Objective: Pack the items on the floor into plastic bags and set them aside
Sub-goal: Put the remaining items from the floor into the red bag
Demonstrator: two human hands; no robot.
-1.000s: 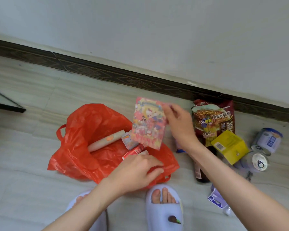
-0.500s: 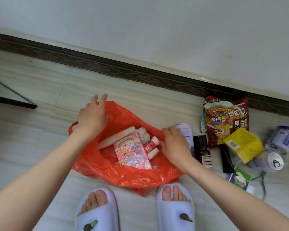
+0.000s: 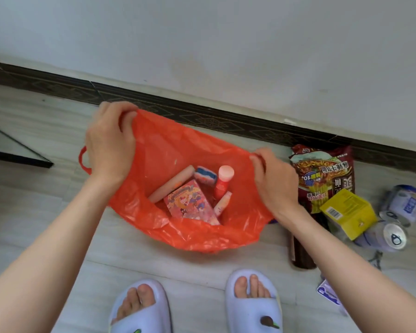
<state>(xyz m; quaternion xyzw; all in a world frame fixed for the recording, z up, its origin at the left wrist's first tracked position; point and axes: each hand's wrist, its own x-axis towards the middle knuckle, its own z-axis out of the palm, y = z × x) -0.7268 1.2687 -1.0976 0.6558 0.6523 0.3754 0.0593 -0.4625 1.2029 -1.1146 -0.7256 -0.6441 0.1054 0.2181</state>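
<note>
An orange plastic bag [image 3: 168, 145] is held open over the floor in front of my feet. My left hand [image 3: 109, 143] grips its far left rim and my right hand [image 3: 274, 181] grips its right rim. Inside lie a pink cartoon-printed box [image 3: 190, 204], a long beige tube [image 3: 171, 183], a red bottle with a pale cap [image 3: 222, 182], a small pink tube [image 3: 222, 204] and a blue and pink sponge [image 3: 205, 176]. On the floor to the right lie a noodle packet [image 3: 322, 174], a yellow box [image 3: 346, 212], two cans [image 3: 404, 205] and a dark bottle [image 3: 300, 251].
A dark skirting board [image 3: 202, 114] runs along the wall behind the bag. A dark-edged glass panel [image 3: 15, 150] lies at the left. My two feet in pale slippers [image 3: 252, 306] stand just below the bag. A small white and blue packet [image 3: 329, 294] lies at lower right.
The pink box went from my right hand into the bag. Both hands then moved to the bag's rim, took hold of it and pulled it up and open.
</note>
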